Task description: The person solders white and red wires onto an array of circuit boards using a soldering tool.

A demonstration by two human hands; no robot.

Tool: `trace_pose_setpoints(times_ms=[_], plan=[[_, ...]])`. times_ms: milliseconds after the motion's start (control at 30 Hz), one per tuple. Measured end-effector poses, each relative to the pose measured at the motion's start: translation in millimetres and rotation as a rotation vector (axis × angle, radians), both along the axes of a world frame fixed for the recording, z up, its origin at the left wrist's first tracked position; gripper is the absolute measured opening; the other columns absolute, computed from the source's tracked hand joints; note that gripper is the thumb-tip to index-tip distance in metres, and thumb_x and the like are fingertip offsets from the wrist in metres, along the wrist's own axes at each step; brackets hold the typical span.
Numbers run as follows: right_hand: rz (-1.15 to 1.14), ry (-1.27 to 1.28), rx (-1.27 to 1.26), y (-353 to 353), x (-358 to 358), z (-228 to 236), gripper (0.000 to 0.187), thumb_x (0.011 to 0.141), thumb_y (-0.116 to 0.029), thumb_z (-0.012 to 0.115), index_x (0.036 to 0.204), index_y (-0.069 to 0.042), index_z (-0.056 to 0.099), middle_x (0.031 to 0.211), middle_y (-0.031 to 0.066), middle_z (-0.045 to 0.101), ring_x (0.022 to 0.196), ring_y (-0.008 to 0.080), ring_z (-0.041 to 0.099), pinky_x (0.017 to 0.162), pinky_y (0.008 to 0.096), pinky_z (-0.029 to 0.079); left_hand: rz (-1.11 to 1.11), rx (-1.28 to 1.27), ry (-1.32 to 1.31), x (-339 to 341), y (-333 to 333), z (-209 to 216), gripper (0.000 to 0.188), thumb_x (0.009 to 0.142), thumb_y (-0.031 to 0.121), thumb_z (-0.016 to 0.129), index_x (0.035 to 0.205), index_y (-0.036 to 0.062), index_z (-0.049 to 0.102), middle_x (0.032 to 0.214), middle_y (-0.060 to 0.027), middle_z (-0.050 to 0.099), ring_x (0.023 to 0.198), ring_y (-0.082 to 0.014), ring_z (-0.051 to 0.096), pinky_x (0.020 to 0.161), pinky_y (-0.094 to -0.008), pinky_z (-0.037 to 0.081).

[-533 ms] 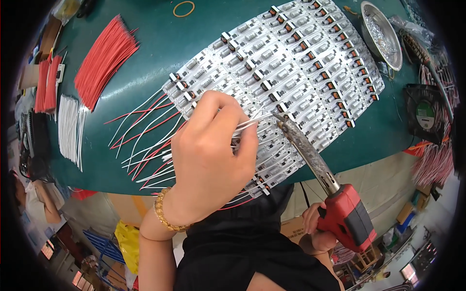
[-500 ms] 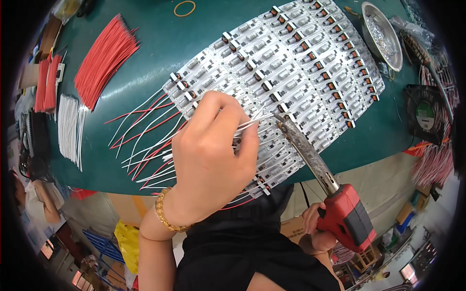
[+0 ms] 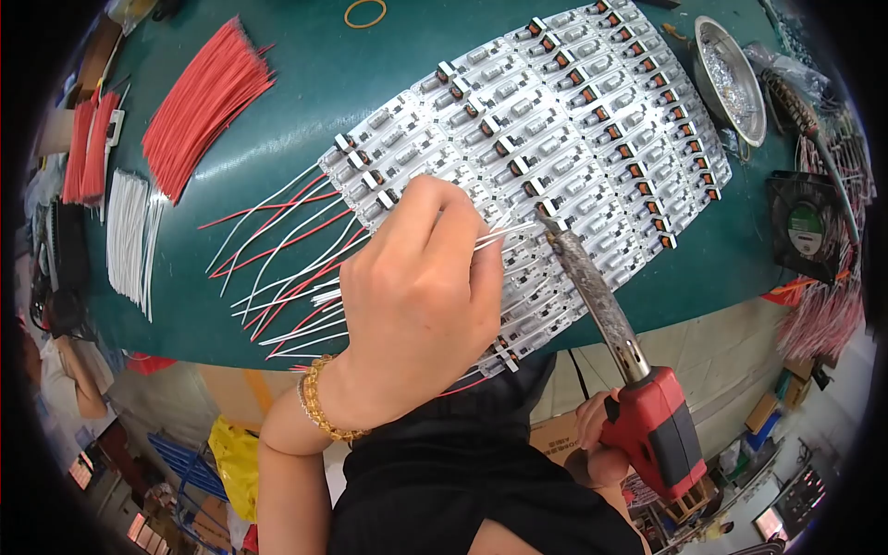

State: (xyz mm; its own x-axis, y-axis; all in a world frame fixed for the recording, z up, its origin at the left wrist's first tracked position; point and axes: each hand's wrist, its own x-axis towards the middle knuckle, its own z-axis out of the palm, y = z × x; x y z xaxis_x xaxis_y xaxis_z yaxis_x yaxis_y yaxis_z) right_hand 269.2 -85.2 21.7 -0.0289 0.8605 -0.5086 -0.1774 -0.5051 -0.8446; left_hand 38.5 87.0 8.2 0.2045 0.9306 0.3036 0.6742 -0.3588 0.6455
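My left hand (image 3: 416,277) is closed over a large panel of white circuit boards (image 3: 573,139), pinching a few thin white wires (image 3: 499,233) whose ends point right. My right hand (image 3: 603,449) grips the red and black handle of a soldering iron (image 3: 653,433). The iron's dark tip is over the panel, close to the wire ends; whether they touch I cannot tell. Rows of small components with copper-coloured coils cover the panel. Red and white wires (image 3: 277,264) fan out from its left edge, and my left hand hides part of them.
On the green table (image 3: 305,102) lie a bundle of red wires (image 3: 205,106) and a bundle of white wires (image 3: 132,236) at left. A metal bowl (image 3: 758,120) of bits stands at far right, above a black fan (image 3: 807,227). A rubber band (image 3: 365,13) lies at the back.
My left hand has shifted slightly right with the white wires. The soldering iron's tip has also moved a little right, while its handle has dropped slightly lower in view.
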Motion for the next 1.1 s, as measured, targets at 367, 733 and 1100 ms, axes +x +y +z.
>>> trace_pose_setpoints(times_ms=[367,733,1100], plan=[[-0.117,-0.327,0.436,-10.4,-8.3,-41.0,0.096,0.080,-0.077,0.056,0.133,0.002,0.044,0.050,-0.0047,0.044,0.041,0.0104,0.044,0.045,0.0245,0.037,0.064,0.221,-0.080,-22.4,7.1,23.2,0.015,0.076,-0.008,0.071,0.087,0.0019,0.069,0.083,-0.0117,0.065,0.064,-0.0228,0.062,0.054,-0.0308,0.047],[-0.153,-0.323,0.336,-4.0,-18.1,-31.5,0.107,0.073,-0.084,0.054,0.135,0.002,0.044,0.050,-0.0053,0.043,0.041,0.0100,0.044,0.047,0.0249,0.039,-0.028,-0.252,-0.170,-23.0,24.5,7.5,0.009,0.081,0.002,0.073,0.084,-0.0035,0.067,0.095,-0.0083,0.061,0.075,-0.0095,0.058,0.058,-0.0217,0.044],[0.065,-0.531,0.359,-2.8,-12.1,-34.8,0.052,0.070,-0.048,0.060,0.099,-0.005,0.052,0.056,-0.0006,0.048,0.048,0.0191,0.049,0.048,0.0302,0.039,-0.053,-0.087,-0.045,-15.1,21.6,2.7,0.010,0.076,-0.002,0.075,0.081,-0.0006,0.066,0.085,-0.0102,0.065,0.070,-0.0221,0.065,0.061,-0.0299,0.050]])
